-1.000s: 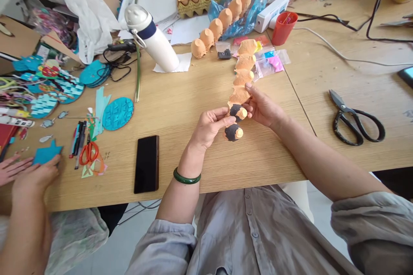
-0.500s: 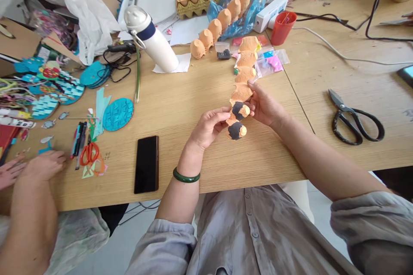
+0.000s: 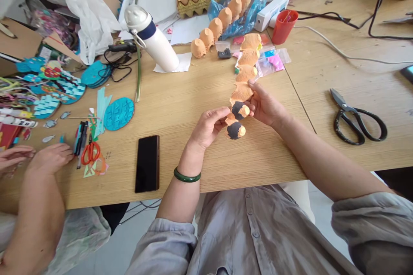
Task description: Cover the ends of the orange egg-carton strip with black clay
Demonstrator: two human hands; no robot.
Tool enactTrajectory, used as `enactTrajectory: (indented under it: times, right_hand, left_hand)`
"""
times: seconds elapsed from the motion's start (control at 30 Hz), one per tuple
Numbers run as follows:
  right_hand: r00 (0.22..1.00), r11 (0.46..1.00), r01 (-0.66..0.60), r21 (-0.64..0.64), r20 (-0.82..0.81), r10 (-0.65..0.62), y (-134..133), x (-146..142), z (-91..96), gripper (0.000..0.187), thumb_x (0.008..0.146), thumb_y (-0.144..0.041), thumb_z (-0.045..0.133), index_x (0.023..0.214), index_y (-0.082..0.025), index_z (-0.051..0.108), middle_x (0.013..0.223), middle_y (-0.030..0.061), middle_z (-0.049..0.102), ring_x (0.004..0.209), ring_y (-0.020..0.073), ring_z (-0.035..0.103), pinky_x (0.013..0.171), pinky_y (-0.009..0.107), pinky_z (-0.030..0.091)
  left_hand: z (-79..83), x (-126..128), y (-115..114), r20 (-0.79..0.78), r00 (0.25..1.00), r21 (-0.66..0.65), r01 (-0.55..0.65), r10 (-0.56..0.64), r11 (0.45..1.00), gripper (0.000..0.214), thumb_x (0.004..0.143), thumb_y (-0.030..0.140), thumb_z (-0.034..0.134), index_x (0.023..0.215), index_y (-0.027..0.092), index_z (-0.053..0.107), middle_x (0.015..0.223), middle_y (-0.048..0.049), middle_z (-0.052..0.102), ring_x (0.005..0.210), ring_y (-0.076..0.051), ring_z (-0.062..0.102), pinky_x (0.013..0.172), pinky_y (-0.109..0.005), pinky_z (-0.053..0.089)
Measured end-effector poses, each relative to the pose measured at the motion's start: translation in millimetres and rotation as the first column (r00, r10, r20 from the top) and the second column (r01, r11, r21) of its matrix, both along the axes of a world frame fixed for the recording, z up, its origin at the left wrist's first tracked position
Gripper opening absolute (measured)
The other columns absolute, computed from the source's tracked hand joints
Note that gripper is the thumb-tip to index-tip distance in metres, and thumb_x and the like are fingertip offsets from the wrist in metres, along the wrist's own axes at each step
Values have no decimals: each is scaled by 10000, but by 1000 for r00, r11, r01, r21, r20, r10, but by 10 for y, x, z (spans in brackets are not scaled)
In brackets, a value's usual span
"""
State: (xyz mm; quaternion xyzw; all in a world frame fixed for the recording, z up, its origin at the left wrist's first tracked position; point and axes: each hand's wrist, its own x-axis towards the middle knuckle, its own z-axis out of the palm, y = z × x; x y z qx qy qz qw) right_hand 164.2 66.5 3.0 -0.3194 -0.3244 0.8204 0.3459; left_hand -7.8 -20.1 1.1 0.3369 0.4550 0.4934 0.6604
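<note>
A strip of orange egg carton (image 3: 242, 92) is held up over the table between my two hands, its near end toward me. Two of its cups at that end carry dark patches with pale tips. My left hand (image 3: 209, 125) pinches the strip's left edge beside the dark patches. On the other side, my right hand (image 3: 264, 102) grips it with the thumb on top, its other fingers partly hidden beneath. Past its far end lie small bags of coloured clay (image 3: 273, 62) and a black lump (image 3: 224, 53) in a clear bag.
A second egg-carton strip (image 3: 215, 28) and a white bottle (image 3: 158, 47) stand farther back. Black-handled scissors (image 3: 356, 118) lie right, a phone (image 3: 147, 163) left. A red cup (image 3: 285, 26) sits near a power strip. Another person's hands (image 3: 53, 157) rest at far left.
My hands and the egg-carton strip stay almost where they were. At far left, the other person's hands have shifted slightly right and up.
</note>
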Motion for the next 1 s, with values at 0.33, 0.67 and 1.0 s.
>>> enactTrajectory:
  times: [0.33,0.67,1.0]
  right_hand:
    - [1000,1000,27,-4,-7,-27,3,-11,-6,391,977,-542,697,828,-190,617,580,-47,586,383,55,357,356,184,367]
    - [995,994,97,59,9,-97,28,2,-81,433,913,-596,765,794,-203,627,557,-47,554,382,49,347,352,184,392]
    - [999,996,-36,82,-7,37,-33,-4,-53,518,872,-688,753,853,-175,686,603,-2,646,419,90,469,421,232,512]
  left_hand:
    - [-17,39,21,-11,998,34,-56,57,998,377,682,537,928,770,186,818,722,-14,759,660,-115,654,659,-253,513]
    - [-83,30,45,-20,994,49,-105,106,993,457,744,562,874,1019,198,837,1002,-84,836,950,-233,774,826,-334,574]
    - [-21,43,27,86,994,-3,-60,60,998,364,677,455,949,899,197,821,904,-63,828,793,-212,769,771,-364,614]
